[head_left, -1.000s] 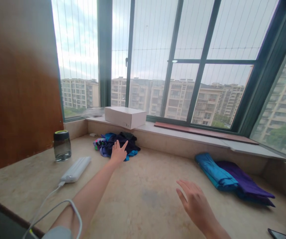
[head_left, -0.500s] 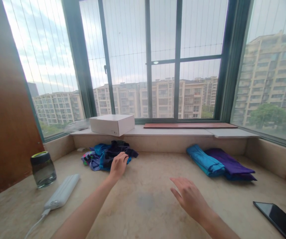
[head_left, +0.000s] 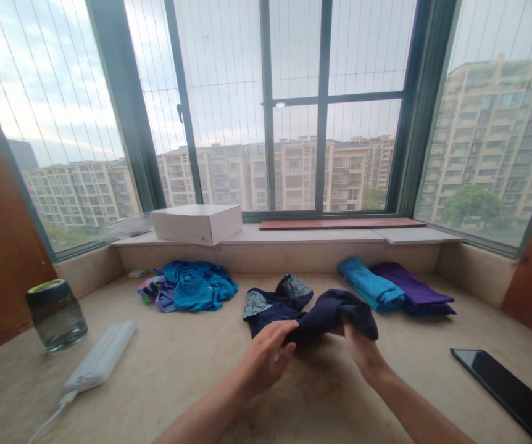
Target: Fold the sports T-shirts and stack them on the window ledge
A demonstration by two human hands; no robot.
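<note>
A dark navy garment (head_left: 326, 311) with pale patterned patches lies bunched at the middle of the counter, its right part raised. My left hand (head_left: 268, 357) is at its near left edge, with fabric between the fingers and the thumb. Under the raised right part, my right hand (head_left: 365, 354) grips the cloth; its fingers are covered by the fabric. To the left lies a crumpled pile with a bright blue garment (head_left: 205, 287) on top and a multicoloured one (head_left: 155, 293) beside it. Folded blue cloth (head_left: 372, 285) and folded purple cloth (head_left: 414, 288) lie back right.
On the left stand a bottle (head_left: 57, 317) and a white power bank (head_left: 102, 357) with a cable. A black phone (head_left: 507, 388) lies at the right. The back ledge bears a white box (head_left: 196, 223) and a reddish-brown board (head_left: 340, 224) below the windows.
The navy garment has come off the left pile to the middle, uncovering the bright blue garment. My left hand moved right with it; my right hand has gone under its cloth. The view shifted slightly.
</note>
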